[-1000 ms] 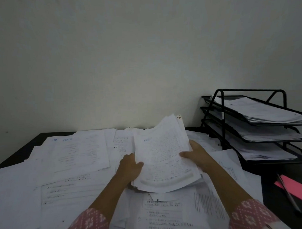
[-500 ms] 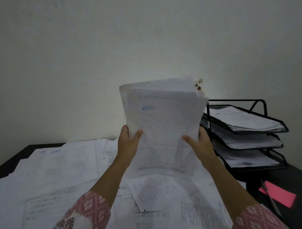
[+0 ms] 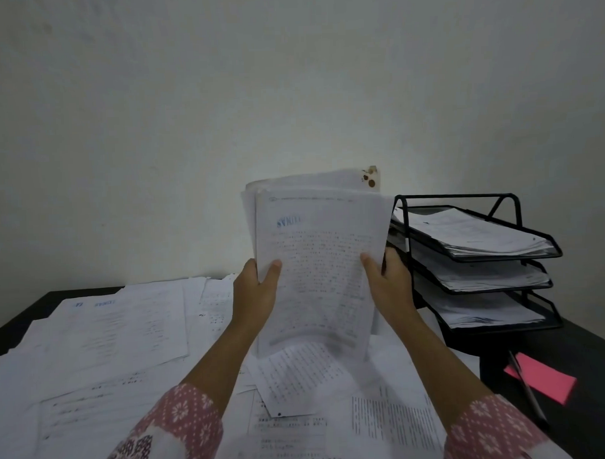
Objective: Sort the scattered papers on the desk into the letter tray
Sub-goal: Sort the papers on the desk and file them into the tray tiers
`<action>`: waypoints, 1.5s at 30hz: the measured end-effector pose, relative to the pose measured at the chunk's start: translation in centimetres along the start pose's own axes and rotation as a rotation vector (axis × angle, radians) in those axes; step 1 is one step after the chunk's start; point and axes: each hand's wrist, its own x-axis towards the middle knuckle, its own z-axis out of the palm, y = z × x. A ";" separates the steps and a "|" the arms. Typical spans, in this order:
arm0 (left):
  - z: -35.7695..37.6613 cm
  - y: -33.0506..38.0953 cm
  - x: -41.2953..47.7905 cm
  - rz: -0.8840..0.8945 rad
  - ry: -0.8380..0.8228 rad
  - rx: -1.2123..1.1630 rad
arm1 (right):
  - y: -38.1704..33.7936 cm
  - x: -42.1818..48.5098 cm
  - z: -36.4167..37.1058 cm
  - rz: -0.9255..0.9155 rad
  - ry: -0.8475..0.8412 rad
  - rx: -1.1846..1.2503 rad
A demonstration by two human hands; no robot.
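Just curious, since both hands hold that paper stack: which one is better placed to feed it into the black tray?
Probably the right hand: it grips the paper stack on the edge nearest the three-tier letter tray, at the right. The left hand holds the far edge.

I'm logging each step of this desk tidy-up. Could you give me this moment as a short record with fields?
left hand: grips paper stack at left edge
right hand: grips its right edge
paper stack: held upright over desk
letter tray: three tiers, each holding papers, right of stack
loose papers: spread across desk
pink note: on desk near tray, pen across it
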 end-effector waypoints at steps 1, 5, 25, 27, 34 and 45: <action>0.1 0.2 0.0 0.014 -0.006 -0.002 | -0.2 0.0 0.0 0.002 -0.004 0.014; 0.2 0.4 0.0 0.043 -0.004 0.008 | 0.0 0.0 0.2 -0.014 0.008 -0.038; 3.1 4.6 0.9 0.002 -0.127 0.125 | -1.2 1.9 -5.5 0.170 0.032 0.077; 3.8 4.6 0.8 -0.068 -0.183 0.152 | -0.2 1.6 -6.5 0.258 0.022 0.076; 7.1 2.7 -1.5 -0.285 -0.482 0.282 | 3.3 0.0 -9.6 0.550 0.048 0.081; 11.4 2.4 -5.5 -0.429 -0.885 0.038 | 6.0 0.7 -18.4 0.700 0.249 0.053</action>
